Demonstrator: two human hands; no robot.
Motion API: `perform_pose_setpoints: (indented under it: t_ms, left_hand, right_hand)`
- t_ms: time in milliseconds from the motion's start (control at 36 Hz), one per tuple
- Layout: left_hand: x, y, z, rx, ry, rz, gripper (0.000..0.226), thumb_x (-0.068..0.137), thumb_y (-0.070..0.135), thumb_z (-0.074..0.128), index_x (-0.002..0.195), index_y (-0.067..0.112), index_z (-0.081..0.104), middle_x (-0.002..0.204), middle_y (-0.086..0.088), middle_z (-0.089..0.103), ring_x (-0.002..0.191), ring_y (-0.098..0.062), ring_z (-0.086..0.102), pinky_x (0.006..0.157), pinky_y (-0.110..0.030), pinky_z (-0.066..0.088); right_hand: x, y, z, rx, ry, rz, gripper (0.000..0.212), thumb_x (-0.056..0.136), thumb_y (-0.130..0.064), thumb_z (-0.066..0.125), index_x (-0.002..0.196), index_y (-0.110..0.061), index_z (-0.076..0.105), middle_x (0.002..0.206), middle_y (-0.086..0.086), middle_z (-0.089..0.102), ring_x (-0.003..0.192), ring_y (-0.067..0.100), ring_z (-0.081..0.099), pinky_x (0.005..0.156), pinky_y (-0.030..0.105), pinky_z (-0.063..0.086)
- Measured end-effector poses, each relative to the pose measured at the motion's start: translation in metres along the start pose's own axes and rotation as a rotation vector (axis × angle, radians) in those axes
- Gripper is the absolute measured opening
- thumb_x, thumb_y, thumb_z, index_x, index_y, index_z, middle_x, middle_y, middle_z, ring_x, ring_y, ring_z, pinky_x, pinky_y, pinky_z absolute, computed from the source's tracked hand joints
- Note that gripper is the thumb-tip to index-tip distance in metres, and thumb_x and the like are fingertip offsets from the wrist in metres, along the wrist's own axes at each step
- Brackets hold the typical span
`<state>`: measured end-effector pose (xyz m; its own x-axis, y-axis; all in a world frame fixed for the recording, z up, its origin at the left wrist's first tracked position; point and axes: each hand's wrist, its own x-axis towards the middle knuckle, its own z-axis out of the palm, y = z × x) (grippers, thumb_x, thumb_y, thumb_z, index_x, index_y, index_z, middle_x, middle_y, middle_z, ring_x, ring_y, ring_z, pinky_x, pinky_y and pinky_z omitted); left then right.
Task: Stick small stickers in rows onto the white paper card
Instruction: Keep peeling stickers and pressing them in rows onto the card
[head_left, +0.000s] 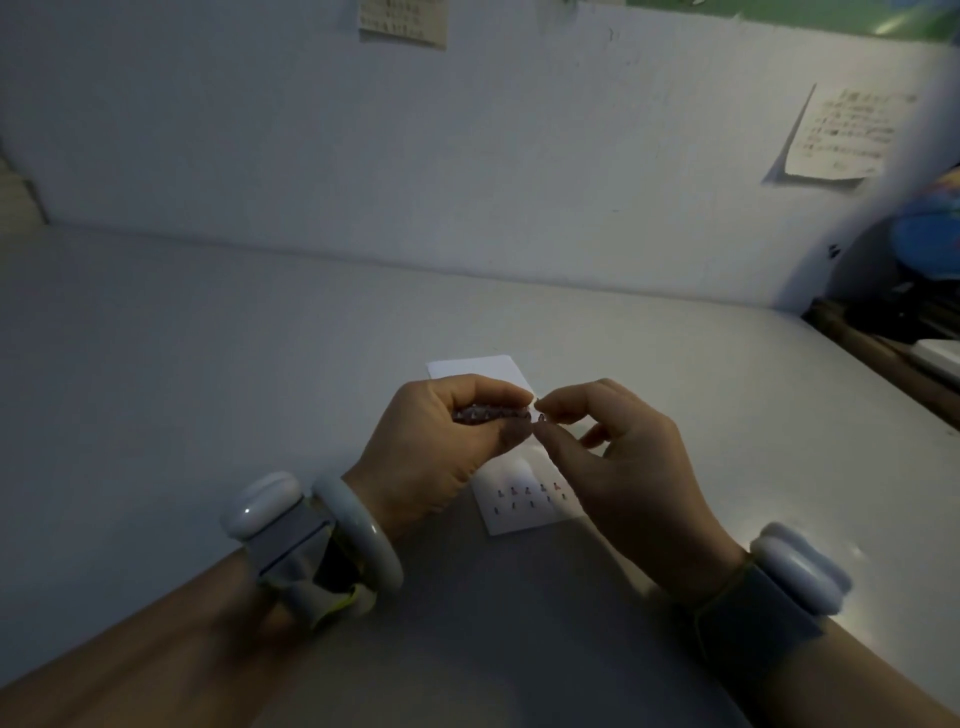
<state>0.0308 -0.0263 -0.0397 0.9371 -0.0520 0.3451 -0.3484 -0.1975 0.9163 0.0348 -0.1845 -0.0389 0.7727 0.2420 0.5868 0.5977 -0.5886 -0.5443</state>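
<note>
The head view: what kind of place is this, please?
Probably a home study desk or small work corner. A plain pale table stands against a wall with handwritten paper notes stuck on it, and what looks like a globe sits at the right edge.

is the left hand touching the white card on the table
Apart. The head view shows the left hand raised above the white card, gripping a sticker strip, with its shadow falling on the card.
</note>
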Motion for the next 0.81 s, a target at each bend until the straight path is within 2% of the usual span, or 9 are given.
perform_pose_setpoints:
  t_ms: [111, 250, 444, 639, 806]
  left_hand:
    - [0.0006, -0.0018, -0.0002, 0.003, -0.001, -0.004, 0.019, 0.077, 0.019, 0.071, 0.079, 0.037, 0.067, 0.078, 0.021, 0.069, 0.081, 0.001, 0.066, 0.072, -0.010, 0.051]
    - [0.0010, -0.0016, 0.0000, -0.016, 0.003, -0.005, 0.019, 0.076, 0.017, 0.071, 0.081, 0.035, 0.068, 0.079, 0.018, 0.070, 0.081, -0.001, 0.066, 0.075, -0.013, 0.053]
    - [0.0008, -0.0011, -0.0003, -0.016, 0.003, -0.009, 0.018, 0.076, 0.018, 0.071, 0.082, 0.034, 0.068, 0.080, 0.017, 0.070, 0.080, 0.000, 0.066, 0.076, -0.014, 0.053]
    - [0.0007, -0.0010, -0.0012, 0.015, 0.012, 0.004, 0.016, 0.077, 0.022, 0.070, 0.083, 0.036, 0.066, 0.086, 0.019, 0.067, 0.081, 0.001, 0.064, 0.076, -0.012, 0.053]
    - [0.0005, -0.0010, -0.0007, 0.009, 0.012, -0.004, 0.015, 0.076, 0.021, 0.071, 0.083, 0.035, 0.068, 0.084, 0.018, 0.068, 0.082, -0.002, 0.065, 0.080, -0.018, 0.054]
  right_hand:
    - [0.0004, 0.0027, 0.0005, -0.014, 0.019, -0.028, 0.013, 0.082, -0.017, 0.066, 0.093, -0.024, 0.065, 0.084, -0.024, 0.051, 0.085, -0.011, 0.050, 0.068, 0.002, 0.039]
    - [0.0005, 0.0057, 0.0020, -0.020, 0.019, -0.035, 0.019, 0.082, -0.018, 0.066, 0.089, -0.034, 0.059, 0.085, -0.024, 0.051, 0.086, -0.012, 0.050, 0.068, 0.004, 0.041]
    - [0.0009, 0.0059, 0.0022, -0.019, 0.013, -0.027, 0.022, 0.082, -0.019, 0.065, 0.088, -0.038, 0.055, 0.086, -0.024, 0.051, 0.088, -0.010, 0.050, 0.068, 0.004, 0.041]
    - [0.0007, 0.0060, 0.0013, -0.019, 0.058, -0.012, 0.016, 0.085, -0.019, 0.062, 0.099, -0.023, 0.069, 0.087, -0.014, 0.057, 0.083, 0.000, 0.054, 0.066, 0.010, 0.043]
    - [0.0010, 0.0083, 0.0028, -0.102, 0.073, -0.032, 0.015, 0.084, -0.023, 0.062, 0.097, -0.022, 0.071, 0.085, -0.014, 0.054, 0.084, -0.002, 0.051, 0.065, 0.006, 0.039]
